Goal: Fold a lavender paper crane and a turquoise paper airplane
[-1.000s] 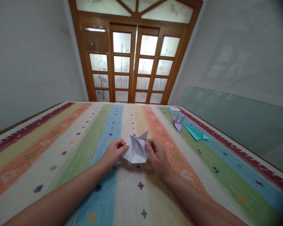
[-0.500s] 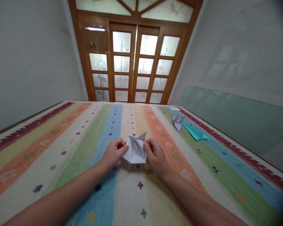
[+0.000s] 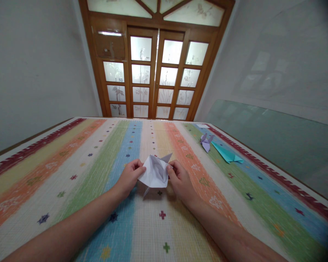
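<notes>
A white folded paper figure [image 3: 154, 174] is held between my two hands over the middle of the striped cloth. It has a pointed flap at its upper right, another thin point below its lower left, and a spread, hollow-looking middle. My left hand [image 3: 129, 177] pinches its left edge between thumb and curled fingers. On the opposite edge, my right hand [image 3: 179, 180] grips the paper the same way. The fingertips behind the paper are partly hidden.
To the right lie a purple folded paper figure [image 3: 206, 142] and a turquoise folded paper piece [image 3: 227, 153]. A striped, patterned cloth [image 3: 98, 233] covers the table. Beyond its far edge stands a wooden door with glass panes [image 3: 155, 76]; a pale green panel [image 3: 262, 131] lines the right side.
The white paper has been pulled wider and its middle has spread flatter. My left hand has shifted slightly left, and the lower point now sticks out more.
</notes>
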`<state>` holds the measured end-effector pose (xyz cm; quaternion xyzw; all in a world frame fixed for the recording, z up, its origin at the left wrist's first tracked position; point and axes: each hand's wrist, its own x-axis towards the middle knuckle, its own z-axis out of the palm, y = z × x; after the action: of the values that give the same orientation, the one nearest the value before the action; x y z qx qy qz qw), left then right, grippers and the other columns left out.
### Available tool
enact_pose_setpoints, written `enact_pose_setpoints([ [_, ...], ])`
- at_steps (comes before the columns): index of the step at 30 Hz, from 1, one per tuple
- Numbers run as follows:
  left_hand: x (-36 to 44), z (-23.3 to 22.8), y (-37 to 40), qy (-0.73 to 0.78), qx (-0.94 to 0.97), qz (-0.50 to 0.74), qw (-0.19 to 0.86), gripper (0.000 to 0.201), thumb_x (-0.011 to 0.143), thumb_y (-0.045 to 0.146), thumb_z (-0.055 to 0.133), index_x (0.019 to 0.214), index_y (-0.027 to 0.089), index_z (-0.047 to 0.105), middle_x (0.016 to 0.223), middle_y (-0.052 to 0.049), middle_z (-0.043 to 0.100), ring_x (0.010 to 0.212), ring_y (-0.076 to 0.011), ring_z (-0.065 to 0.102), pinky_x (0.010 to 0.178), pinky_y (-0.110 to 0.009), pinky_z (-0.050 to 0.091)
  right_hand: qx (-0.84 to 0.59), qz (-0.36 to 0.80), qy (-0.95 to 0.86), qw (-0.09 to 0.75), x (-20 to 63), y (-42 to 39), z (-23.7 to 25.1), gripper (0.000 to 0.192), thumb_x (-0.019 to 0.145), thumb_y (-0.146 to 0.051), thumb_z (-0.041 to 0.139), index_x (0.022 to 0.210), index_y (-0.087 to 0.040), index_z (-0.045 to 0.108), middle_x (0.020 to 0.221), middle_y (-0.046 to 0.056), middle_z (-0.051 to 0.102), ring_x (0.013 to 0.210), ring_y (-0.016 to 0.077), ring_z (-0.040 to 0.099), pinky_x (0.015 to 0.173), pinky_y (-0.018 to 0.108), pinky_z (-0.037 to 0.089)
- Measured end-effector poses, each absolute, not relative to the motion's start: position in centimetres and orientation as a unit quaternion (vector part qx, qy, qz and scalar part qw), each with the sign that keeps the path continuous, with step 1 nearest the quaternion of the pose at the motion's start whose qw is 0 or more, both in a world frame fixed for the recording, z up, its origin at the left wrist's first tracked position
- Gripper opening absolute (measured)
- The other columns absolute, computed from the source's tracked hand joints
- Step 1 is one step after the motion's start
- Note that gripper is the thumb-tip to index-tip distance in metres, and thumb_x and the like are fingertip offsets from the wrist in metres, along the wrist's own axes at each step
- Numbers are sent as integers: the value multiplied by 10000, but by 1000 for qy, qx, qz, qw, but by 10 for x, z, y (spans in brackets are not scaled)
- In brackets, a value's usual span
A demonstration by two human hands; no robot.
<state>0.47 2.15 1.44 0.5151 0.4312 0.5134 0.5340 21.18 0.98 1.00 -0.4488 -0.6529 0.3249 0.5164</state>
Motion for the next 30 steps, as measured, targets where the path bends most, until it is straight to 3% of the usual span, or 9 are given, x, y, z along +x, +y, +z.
enact_pose_setpoints([
  [5,3,13,24,436,503,516,540,304,744,361,677,684,198,428,615,51,435,527,-91,402,501,-203,289,-429,405,-600,540,212,12,8,275,973,-447,532,830,-212,539,794,4,583,730,182,618,637,313,545],
  [12,3,14,23,454,506,517,519,305,743,393,695,689,186,478,630,37,469,550,-98,426,504,-197,317,-404,341,-662,532,215,9,12,205,982,-391,534,996,-211,631,882,38,648,790,183,639,677,305,546],
  [18,5,14,22,457,506,525,509,315,781,436,661,728,200,460,633,44,473,538,-110,447,497,-201,349,-386,324,-709,493,212,3,15,175,966,-355,550,1064,-229,623,1275,102,600,1069,225,634,736,315,567],
  [21,4,13,23,457,509,535,496,305,803,429,657,743,198,467,642,44,478,549,-110,455,507,-199,348,-389,358,-698,482,211,3,13,352,930,-372,617,1256,-269,530,1378,123,535,1173,252,600,785,356,576],
  [26,3,10,24,454,516,549,476,300,831,433,655,758,196,485,671,37,506,588,-118,488,538,-206,378,-338,503,-663,439,210,4,6,792,905,-454,655,1548,-342,207,1570,170,335,1219,273,577,856,411,572],
  [30,4,7,24,434,530,547,481,316,840,454,665,780,192,500,706,29,543,613,-125,524,561,-219,412,-322,530,-674,402,206,-1,9,966,820,-424,760,1579,-336,170,1536,154,396,1175,261,589,892,411,557],
])
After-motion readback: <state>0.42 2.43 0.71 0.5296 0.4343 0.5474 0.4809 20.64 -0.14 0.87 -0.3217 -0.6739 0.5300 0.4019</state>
